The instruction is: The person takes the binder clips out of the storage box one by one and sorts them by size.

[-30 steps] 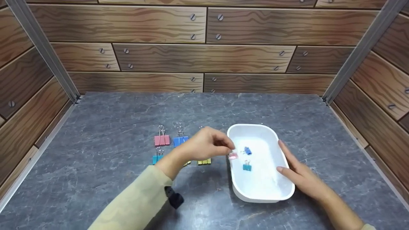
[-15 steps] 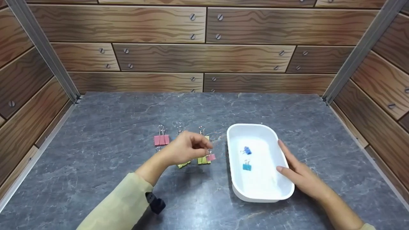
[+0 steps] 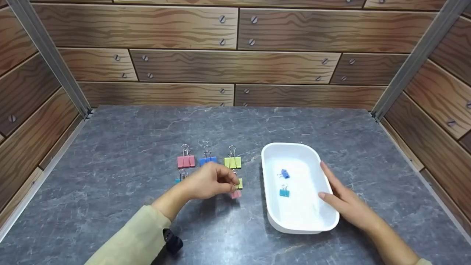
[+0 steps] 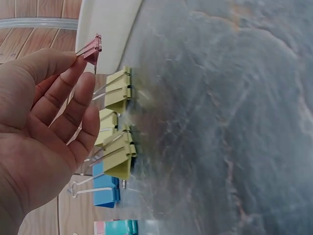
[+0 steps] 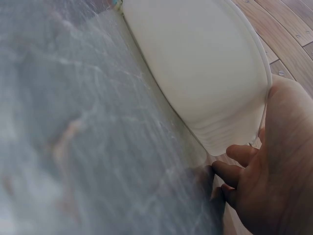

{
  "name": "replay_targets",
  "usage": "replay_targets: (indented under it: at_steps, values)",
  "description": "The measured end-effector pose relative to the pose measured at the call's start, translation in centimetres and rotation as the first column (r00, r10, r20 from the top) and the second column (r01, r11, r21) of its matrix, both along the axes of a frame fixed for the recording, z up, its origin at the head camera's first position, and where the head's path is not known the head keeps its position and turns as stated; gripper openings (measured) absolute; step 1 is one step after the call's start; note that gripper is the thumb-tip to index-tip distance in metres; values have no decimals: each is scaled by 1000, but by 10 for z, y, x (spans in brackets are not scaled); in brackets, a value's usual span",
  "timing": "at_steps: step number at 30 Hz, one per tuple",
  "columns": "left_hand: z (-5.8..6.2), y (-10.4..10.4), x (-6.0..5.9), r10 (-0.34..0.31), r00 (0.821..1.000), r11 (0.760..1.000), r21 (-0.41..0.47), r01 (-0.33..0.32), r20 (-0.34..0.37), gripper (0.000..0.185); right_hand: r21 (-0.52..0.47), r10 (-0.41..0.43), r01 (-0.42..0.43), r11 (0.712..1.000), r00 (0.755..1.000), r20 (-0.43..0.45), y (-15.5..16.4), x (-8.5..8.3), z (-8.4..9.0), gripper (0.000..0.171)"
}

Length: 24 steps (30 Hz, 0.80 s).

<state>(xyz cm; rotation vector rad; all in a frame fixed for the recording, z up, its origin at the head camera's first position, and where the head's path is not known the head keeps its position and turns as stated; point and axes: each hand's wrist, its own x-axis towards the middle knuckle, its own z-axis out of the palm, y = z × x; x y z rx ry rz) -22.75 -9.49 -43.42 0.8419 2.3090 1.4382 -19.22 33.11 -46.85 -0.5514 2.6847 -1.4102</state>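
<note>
1. The tray (image 3: pixel 290 222) was a smooth white plastic oblong with rounded corners, standing on a grey, marble-veined table (image 3: pixel 121 147). Inside the tray lay 2 small binder clips, a blue clip (image 3: pixel 284 173) and a teal clip (image 3: pixel 284 192).
2. The pink clip (image 3: pixel 236 194), a small folded-metal clip with wire handles, was pinched by its handles between the thumb and fingertips of the left hand (image 3: pixel 209 183), just left of the tray and low over the table.
3. Farther left of the tray stood a row of bigger clips: red clip (image 3: pixel 186 161), big blue clip (image 3: pixel 208 160), and green clip (image 3: pixel 233 162).
4. The left hand's fingers were curled, sleeve reaching in from the near edge. The right hand (image 3: pixel 346 200) lay with straight fingers flat against the tray's right wall.
5. The left wrist view alone showed the pink clip (image 4: pixel 91 48) hanging clear of the table beside 3 yellow-green clips; the right wrist view showed only the tray's outer wall (image 5: pixel 205 73) and relaxed fingers (image 5: pixel 242 154).
</note>
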Motion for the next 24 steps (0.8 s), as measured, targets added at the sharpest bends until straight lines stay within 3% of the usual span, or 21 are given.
replay_targets:
  at_steps: [13,24]
  values:
    - [-8,2,6,-8,1000,996,-86,7,-13,10,9,2,-2,1000,1000,5,1,0,1,78]
    - [-13,6,8,-27,1000,995,-96,26,-9,10,22,-7,8,1000,1000,-11,2,0,-1,79]
